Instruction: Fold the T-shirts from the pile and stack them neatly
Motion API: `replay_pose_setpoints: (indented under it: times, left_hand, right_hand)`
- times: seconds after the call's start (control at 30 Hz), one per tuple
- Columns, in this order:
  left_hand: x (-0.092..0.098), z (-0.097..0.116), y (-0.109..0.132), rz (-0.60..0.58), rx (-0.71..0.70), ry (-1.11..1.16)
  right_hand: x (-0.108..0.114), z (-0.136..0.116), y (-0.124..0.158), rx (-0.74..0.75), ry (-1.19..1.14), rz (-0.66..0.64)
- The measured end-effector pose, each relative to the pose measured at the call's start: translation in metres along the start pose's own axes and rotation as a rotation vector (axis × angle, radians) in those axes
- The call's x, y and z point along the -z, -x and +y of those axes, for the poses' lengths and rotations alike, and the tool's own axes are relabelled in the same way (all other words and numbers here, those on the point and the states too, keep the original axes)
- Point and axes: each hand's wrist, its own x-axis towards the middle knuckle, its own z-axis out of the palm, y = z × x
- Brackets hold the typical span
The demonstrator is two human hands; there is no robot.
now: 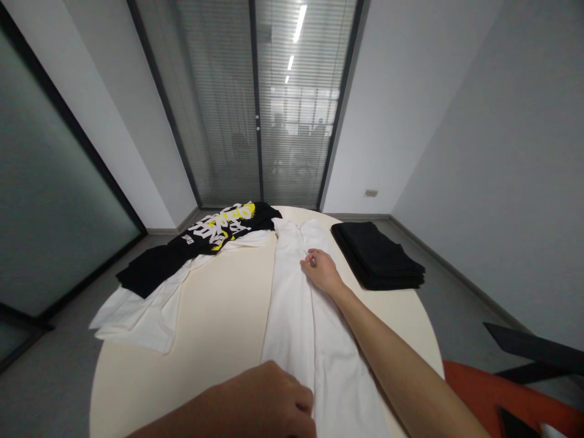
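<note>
A white shirt point(292, 316) lies lengthwise on a round cream table point(219, 322), folded narrow with a crease down its middle. My right hand point(322, 271) reaches far out and pinches the fabric near the collar end. My left hand point(269, 401) rests close to me at the shirt's near end, fingers curled on the cloth edge.
A black shirt with white and yellow lettering point(214, 234) lies over another white garment point(146, 310) at the table's left. A stack of folded black clothes point(376, 255) sits at the right. An orange chair point(511, 401) stands at the lower right. Glass doors with blinds are behind.
</note>
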Motion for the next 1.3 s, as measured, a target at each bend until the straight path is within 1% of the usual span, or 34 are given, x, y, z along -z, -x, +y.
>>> replay_pose_setpoints:
  times: [0.1,0.23,0.33,0.4,0.5,0.57,0.63,0.7,0.77,0.8,0.83,0.9,0.97,1.0,1.07,1.13,1.2,1.23,1.3]
  left_hand:
    - [-0.003,0.000,-0.001,0.017,-0.017,-0.045]
    - [-0.009,0.000,-0.003,0.049,-0.042,-0.052]
    - [-0.011,0.000,-0.005,0.035,-0.041,-0.050]
    - [-0.009,0.000,-0.004,0.022,-0.026,-0.014]
    - [-0.001,-0.002,0.000,-0.015,0.028,0.152]
    - [0.005,-0.003,0.004,-0.071,0.079,0.257]
    - [0.010,-0.002,0.008,-0.118,0.125,0.297]
    - [0.012,0.001,0.010,-0.136,0.150,0.278]
    - [0.013,0.004,0.010,-0.141,0.163,0.233]
    - [0.013,0.006,0.010,-0.146,0.166,0.213]
    - [0.013,0.007,0.009,-0.155,0.165,0.202]
    - [0.013,0.007,0.009,-0.175,0.162,0.200]
    - [0.013,0.005,0.009,-0.179,0.191,0.204]
    - [0.014,0.004,0.010,-0.170,0.223,0.205]
    - [0.016,0.001,0.010,-0.138,0.309,0.216]
    - [0.020,-0.001,0.010,-0.117,0.393,0.256]
    - [0.022,-0.003,0.009,-0.111,0.447,0.312]
    - [0.022,-0.003,0.008,-0.103,0.461,0.342]
    - [0.020,-0.004,0.007,-0.066,0.471,0.390]
  right_hand:
    - [0.006,0.001,0.002,0.033,0.040,0.003]
    - [0.008,0.000,0.006,0.111,0.105,-0.031]
    - [0.009,-0.001,0.010,0.181,0.112,-0.040]
    - [0.013,-0.002,0.014,0.221,0.112,-0.046]
    - [0.027,-0.007,0.020,0.221,0.120,-0.106]
    - [0.038,-0.013,0.026,0.236,0.075,-0.218]
    - [0.050,-0.021,0.035,0.273,-0.001,-0.403]
    - [0.059,-0.030,0.045,0.290,-0.076,-0.618]
    - [0.065,-0.037,0.056,0.294,-0.133,-0.781]
    - [0.067,-0.040,0.061,0.294,-0.148,-0.820]
    - [0.068,-0.042,0.065,0.296,-0.153,-0.827]
    - [0.070,-0.043,0.072,0.306,-0.148,-0.805]
    - [0.073,-0.045,0.077,0.289,-0.159,-0.814]
    - [0.076,-0.047,0.080,0.264,-0.176,-0.846]
    - [0.083,-0.053,0.086,0.186,-0.227,-0.963]
    - [0.091,-0.065,0.095,0.102,-0.252,-1.133]
    - [0.098,-0.079,0.105,0.052,-0.189,-1.266]
    - [0.100,-0.086,0.110,0.047,-0.124,-1.294]
    - [0.101,-0.098,0.120,0.082,0.019,-1.303]
